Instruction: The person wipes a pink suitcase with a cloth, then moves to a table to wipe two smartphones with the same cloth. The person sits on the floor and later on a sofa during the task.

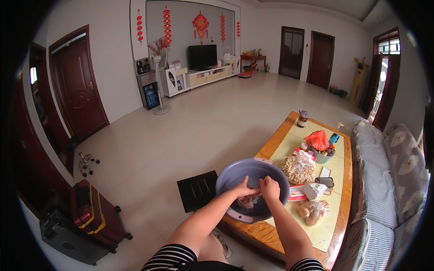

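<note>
A purple-grey plastic basin [226, 176] rests on the near left part of the coffee table, its rim reaching past the table edge. Inside it lies a pinkish-brown, crumpled wet piece [247, 202], perhaps cloth; its exact kind is unclear. My left hand [245, 188] pinches its upper part with thumb and fingers. Close beside it, my right hand [270, 187] is closed around the same piece, with the fingers curled. Both hands are within the basin's rim. What lies beneath them is partly hidden.
Right of the basin on the coffee table [325, 233] are a bag of peanuts [298, 172], a phone [324, 182], bagged round food [313, 211] and a basket [323, 157]. A black stool [197, 190] stands left, suitcases [98, 213] further left, a sofa [374, 183] right.
</note>
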`<action>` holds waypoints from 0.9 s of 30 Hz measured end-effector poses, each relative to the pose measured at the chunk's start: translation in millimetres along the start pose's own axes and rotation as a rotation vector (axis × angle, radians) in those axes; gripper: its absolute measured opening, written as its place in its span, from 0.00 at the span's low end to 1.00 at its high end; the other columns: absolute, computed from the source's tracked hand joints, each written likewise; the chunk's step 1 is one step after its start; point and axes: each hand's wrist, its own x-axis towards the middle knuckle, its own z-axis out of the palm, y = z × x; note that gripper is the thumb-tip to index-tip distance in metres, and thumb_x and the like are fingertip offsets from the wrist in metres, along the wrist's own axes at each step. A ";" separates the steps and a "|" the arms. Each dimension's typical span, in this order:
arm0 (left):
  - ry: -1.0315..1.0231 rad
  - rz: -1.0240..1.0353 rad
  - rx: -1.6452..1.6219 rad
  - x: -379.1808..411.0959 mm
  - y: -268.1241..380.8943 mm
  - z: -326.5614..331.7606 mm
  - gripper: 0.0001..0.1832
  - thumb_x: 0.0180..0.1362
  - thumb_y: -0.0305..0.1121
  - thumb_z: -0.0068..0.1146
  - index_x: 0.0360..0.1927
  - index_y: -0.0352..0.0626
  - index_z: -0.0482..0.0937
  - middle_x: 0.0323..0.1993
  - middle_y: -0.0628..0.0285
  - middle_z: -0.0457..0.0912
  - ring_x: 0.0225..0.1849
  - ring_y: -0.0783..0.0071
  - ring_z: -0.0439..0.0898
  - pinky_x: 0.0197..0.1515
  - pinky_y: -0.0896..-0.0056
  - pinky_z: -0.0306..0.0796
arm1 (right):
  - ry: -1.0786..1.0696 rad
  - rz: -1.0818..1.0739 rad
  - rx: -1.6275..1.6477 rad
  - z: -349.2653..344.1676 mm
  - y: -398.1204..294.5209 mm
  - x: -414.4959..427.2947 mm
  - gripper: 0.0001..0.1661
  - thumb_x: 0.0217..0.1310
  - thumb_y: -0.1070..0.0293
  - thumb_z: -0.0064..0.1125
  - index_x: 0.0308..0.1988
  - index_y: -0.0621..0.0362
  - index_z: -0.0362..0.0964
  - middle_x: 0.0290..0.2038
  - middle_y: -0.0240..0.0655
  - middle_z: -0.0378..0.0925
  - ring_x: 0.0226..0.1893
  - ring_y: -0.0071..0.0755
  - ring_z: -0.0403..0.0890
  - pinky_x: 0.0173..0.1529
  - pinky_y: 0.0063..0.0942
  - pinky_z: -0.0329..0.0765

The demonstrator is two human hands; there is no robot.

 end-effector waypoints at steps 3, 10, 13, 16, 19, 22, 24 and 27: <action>-0.020 0.050 0.523 -18.1 26.1 -0.9 0.42 0.43 0.64 0.71 0.54 0.41 0.82 0.48 0.43 0.84 0.54 0.52 0.82 0.57 0.58 0.73 | 0.036 -0.015 0.331 -18.5 0.3 11.5 0.20 0.64 0.56 0.63 0.28 0.61 0.72 0.23 0.48 0.77 0.26 0.57 0.79 0.33 0.45 0.74; -0.070 0.103 0.267 -23.8 62.5 -27.8 0.22 0.55 0.43 0.63 0.47 0.36 0.83 0.43 0.48 0.86 0.47 0.57 0.85 0.51 0.60 0.75 | -0.134 0.102 1.008 -32.3 -11.0 32.2 0.14 0.70 0.61 0.61 0.37 0.61 0.74 0.26 0.25 0.76 0.28 0.21 0.73 0.33 0.24 0.72; 0.121 0.070 -0.174 -17.4 65.4 -26.7 0.18 0.58 0.40 0.60 0.44 0.36 0.83 0.40 0.52 0.87 0.45 0.62 0.85 0.50 0.62 0.75 | -0.229 0.313 0.996 -20.3 -1.0 24.6 0.26 0.73 0.48 0.52 0.59 0.54 0.70 0.42 0.31 0.78 0.37 0.24 0.77 0.39 0.26 0.76; 0.058 -0.056 -0.776 -22.8 90.0 -27.6 0.17 0.69 0.39 0.52 0.56 0.43 0.77 0.50 0.58 0.83 0.52 0.64 0.82 0.54 0.60 0.75 | -0.590 0.604 1.210 -17.1 4.0 3.1 0.39 0.71 0.33 0.41 0.68 0.49 0.58 0.51 0.34 0.74 0.47 0.32 0.74 0.48 0.35 0.74; 0.053 -0.082 -1.150 -17.1 102.1 -21.3 0.19 0.72 0.40 0.47 0.61 0.43 0.72 0.56 0.56 0.79 0.57 0.61 0.79 0.58 0.53 0.73 | -0.923 0.423 1.571 4.1 18.9 -12.0 0.53 0.67 0.24 0.32 0.73 0.56 0.53 0.67 0.44 0.69 0.67 0.44 0.68 0.69 0.46 0.66; 0.141 -0.131 -1.218 -5.9 82.9 -22.3 0.19 0.73 0.39 0.44 0.62 0.41 0.69 0.56 0.54 0.79 0.57 0.58 0.79 0.59 0.52 0.74 | -0.971 0.529 1.427 11.4 17.8 -16.0 0.48 0.69 0.30 0.41 0.69 0.59 0.60 0.64 0.42 0.71 0.63 0.40 0.73 0.65 0.41 0.71; 0.116 -0.195 -1.218 0.1 46.8 -28.2 0.17 0.72 0.37 0.46 0.60 0.42 0.70 0.53 0.54 0.80 0.53 0.59 0.81 0.55 0.51 0.77 | -0.953 0.429 1.158 11.2 13.1 -19.0 0.44 0.64 0.40 0.62 0.66 0.61 0.63 0.59 0.41 0.77 0.56 0.39 0.79 0.59 0.37 0.76; 0.022 -0.305 -0.917 14.9 10.8 -23.4 0.19 0.70 0.40 0.49 0.60 0.46 0.70 0.58 0.54 0.78 0.59 0.58 0.79 0.62 0.49 0.72 | -0.877 0.131 0.289 44.0 46.8 -2.4 0.45 0.57 0.48 0.70 0.64 0.64 0.64 0.54 0.46 0.80 0.52 0.44 0.83 0.56 0.36 0.79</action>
